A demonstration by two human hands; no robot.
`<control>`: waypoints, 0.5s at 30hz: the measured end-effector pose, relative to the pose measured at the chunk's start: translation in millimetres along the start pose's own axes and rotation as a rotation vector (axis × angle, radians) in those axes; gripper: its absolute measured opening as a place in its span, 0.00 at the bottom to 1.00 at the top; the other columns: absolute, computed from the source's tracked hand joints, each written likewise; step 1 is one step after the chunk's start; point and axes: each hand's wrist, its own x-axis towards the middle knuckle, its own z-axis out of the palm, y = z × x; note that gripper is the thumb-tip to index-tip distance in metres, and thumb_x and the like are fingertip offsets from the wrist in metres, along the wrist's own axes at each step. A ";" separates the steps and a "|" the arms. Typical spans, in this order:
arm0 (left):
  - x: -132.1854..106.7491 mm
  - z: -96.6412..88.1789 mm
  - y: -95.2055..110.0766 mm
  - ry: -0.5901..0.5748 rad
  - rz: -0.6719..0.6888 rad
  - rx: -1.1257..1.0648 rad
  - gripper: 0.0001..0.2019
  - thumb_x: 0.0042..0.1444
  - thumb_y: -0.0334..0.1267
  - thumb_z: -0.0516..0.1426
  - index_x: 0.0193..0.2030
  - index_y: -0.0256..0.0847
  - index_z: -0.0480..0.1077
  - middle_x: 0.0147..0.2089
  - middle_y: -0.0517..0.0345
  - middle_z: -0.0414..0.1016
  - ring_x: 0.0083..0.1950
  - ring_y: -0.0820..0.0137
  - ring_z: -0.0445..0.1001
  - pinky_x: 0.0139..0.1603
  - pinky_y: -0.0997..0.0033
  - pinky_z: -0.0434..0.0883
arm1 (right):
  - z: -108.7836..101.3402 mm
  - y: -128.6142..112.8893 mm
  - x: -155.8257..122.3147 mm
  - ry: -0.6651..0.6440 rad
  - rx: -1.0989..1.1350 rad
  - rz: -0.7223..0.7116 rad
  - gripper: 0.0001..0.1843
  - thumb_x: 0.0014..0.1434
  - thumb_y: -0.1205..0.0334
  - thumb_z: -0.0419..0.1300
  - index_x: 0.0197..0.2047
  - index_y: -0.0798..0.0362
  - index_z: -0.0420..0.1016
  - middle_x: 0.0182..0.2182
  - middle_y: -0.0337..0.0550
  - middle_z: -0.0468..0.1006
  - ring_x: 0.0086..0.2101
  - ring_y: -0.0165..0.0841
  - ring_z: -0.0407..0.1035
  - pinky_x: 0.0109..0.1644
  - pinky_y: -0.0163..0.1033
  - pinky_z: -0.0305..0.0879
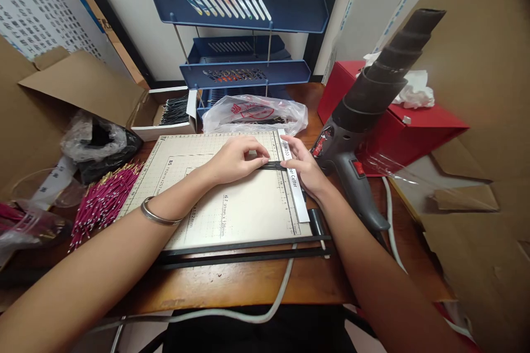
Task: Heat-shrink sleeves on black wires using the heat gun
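Note:
A short bundle of thin black strands (273, 165) lies across the right side of a cream paper cutter (244, 215) with a printed grid. My left hand (238, 160), a silver bangle on its wrist, pinches the strands' left end between thumb and fingers. At the cutter's white edge strip (298, 198), my right hand (306, 168) has its thumb on the strands' right end, fingers curled beyond the edge. Whether they are cords or tubes I cannot tell.
A heat gun (345, 149) points upward at the right, beside a red box (406, 132). Behind the cutter are a plastic bag (252, 113), blue trays (244, 74) and a white box (165, 127). Magenta strands (110, 198) lie left. A cable (285, 281) crosses the front.

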 end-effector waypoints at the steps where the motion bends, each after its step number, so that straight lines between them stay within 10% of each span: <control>1: -0.2 0.5 0.3 0.001 0.002 0.006 0.09 0.66 0.41 0.63 0.43 0.41 0.85 0.42 0.52 0.86 0.44 0.63 0.78 0.51 0.61 0.71 | -0.1 -0.6 -0.8 -0.005 -0.010 0.000 0.38 0.41 0.61 0.71 0.58 0.41 0.70 0.63 0.44 0.79 0.69 0.50 0.69 0.81 0.60 0.57; 15: -0.5 1.1 -0.9 -0.024 -0.011 -0.013 0.07 0.64 0.39 0.64 0.43 0.42 0.85 0.42 0.53 0.84 0.44 0.64 0.78 0.47 0.64 0.70 | 3.1 6.7 0.9 0.028 -0.143 -0.042 0.44 0.42 0.59 0.70 0.63 0.44 0.64 0.64 0.50 0.76 0.66 0.50 0.71 0.78 0.60 0.61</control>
